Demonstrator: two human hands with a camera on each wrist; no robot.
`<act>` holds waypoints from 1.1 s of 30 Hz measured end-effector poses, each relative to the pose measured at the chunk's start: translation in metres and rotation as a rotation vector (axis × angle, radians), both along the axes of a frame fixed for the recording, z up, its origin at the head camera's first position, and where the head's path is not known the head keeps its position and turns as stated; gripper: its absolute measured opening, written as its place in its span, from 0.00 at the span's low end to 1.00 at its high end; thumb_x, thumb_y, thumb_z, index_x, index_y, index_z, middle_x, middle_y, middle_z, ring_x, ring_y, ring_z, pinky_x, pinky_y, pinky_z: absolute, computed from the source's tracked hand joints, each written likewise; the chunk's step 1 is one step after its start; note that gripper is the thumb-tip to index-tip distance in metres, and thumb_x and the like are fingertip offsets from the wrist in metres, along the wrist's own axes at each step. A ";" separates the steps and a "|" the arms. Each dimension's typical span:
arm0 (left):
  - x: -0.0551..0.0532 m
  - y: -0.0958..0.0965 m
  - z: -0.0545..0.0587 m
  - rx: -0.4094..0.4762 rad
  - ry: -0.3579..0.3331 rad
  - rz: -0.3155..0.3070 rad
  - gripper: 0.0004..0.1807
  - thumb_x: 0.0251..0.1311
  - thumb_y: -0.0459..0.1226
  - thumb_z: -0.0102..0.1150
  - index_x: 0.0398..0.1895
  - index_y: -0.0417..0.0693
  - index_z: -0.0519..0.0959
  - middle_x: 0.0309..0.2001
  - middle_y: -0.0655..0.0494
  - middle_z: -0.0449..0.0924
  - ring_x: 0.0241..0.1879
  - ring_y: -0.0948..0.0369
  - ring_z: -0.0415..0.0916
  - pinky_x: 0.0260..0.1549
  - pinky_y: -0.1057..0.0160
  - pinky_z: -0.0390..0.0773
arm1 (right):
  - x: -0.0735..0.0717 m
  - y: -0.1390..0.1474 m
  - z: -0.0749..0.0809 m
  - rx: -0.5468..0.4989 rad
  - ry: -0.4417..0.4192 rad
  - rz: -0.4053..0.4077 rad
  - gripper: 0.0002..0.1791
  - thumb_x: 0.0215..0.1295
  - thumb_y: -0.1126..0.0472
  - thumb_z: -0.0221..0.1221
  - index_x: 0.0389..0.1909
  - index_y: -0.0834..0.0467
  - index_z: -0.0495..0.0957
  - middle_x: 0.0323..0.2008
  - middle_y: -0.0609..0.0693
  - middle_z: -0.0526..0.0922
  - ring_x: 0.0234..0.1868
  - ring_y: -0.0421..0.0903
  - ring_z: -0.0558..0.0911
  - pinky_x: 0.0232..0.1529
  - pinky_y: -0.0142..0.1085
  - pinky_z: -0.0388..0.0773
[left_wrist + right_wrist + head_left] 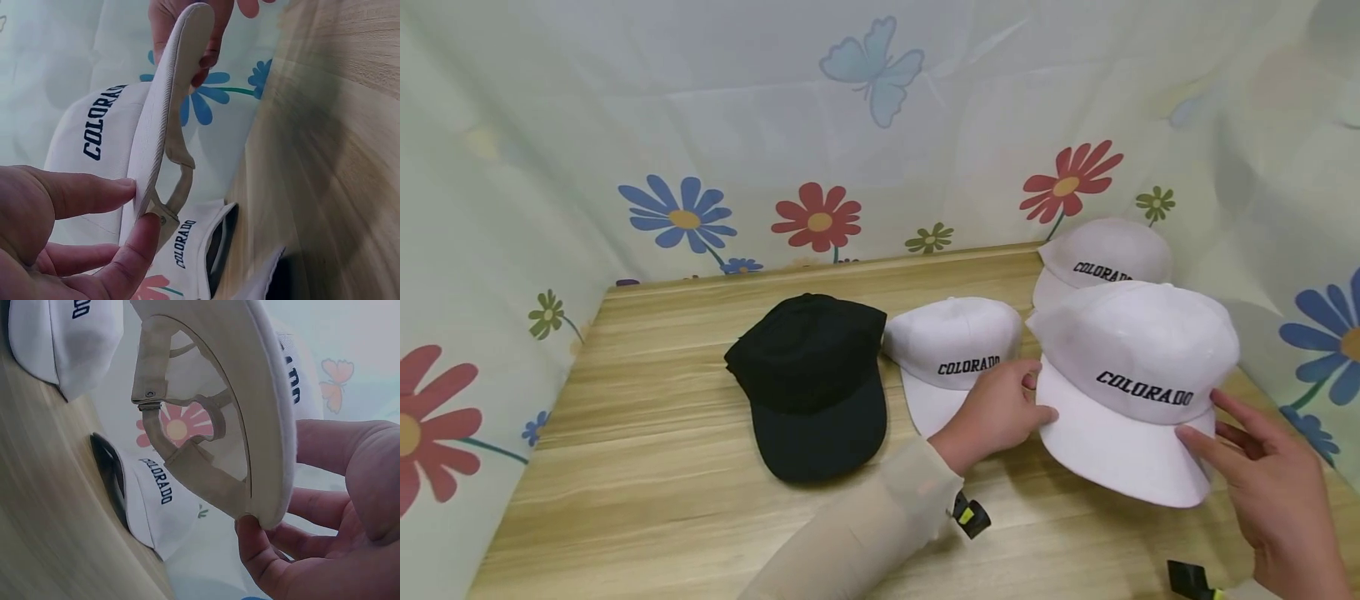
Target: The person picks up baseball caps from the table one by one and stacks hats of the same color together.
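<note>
Between both hands a white cap (1138, 358) with black COLORADO lettering is held up above the table, its brim towards me. My left hand (1000, 404) pinches the left edge of the brim; in the left wrist view the thumb (100, 194) lies on the brim's top side. On the opposite edge, my right hand (1273, 467) pinches the brim with thumb and fingers. The cap's hollow underside (206, 394) and back strap show in the right wrist view. Just left of the held cap, a second white COLORADO cap (955, 333) sits on the table, partly hidden by my left hand.
A black cap (808, 375) rests on the wooden table (647, 450), left of the white ones. Behind the held cap stands a third white COLORADO cap (1108, 246), near the back right corner. A flower-printed cloth (760, 125) encloses the table's back and sides.
</note>
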State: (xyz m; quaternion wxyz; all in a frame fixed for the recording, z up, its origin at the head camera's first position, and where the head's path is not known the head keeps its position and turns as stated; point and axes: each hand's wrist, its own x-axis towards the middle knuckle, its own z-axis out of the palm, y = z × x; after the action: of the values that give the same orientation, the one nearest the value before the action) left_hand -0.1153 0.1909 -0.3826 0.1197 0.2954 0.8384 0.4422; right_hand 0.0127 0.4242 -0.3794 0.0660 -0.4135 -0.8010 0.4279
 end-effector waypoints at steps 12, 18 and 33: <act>0.005 -0.015 -0.001 0.034 -0.045 0.034 0.20 0.49 0.37 0.71 0.46 0.47 0.77 0.31 0.66 0.71 0.29 0.73 0.66 0.34 0.78 0.68 | -0.003 -0.008 0.004 0.020 -0.022 0.052 0.45 0.56 0.38 0.64 0.73 0.34 0.54 0.74 0.49 0.57 0.50 0.42 0.73 0.35 0.30 0.82; 0.006 -0.019 0.001 0.054 -0.061 0.032 0.23 0.50 0.35 0.70 0.51 0.46 0.76 0.29 0.66 0.71 0.28 0.75 0.66 0.37 0.78 0.68 | -0.004 -0.009 0.003 0.019 -0.026 0.055 0.45 0.57 0.39 0.64 0.73 0.34 0.54 0.75 0.50 0.57 0.52 0.47 0.73 0.33 0.31 0.82; 0.008 -0.029 0.003 0.058 -0.118 0.065 0.28 0.51 0.36 0.70 0.58 0.46 0.75 0.33 0.66 0.71 0.28 0.74 0.66 0.37 0.77 0.69 | -0.009 -0.020 0.009 -0.012 -0.025 0.066 0.44 0.56 0.39 0.64 0.72 0.31 0.53 0.76 0.49 0.54 0.56 0.51 0.70 0.30 0.25 0.78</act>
State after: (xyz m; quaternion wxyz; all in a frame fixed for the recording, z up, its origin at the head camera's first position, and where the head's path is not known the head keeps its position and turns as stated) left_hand -0.1076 0.1623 -0.3800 0.1460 0.2449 0.8258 0.4866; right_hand 0.0032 0.4042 -0.3703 0.0393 -0.3927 -0.8123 0.4294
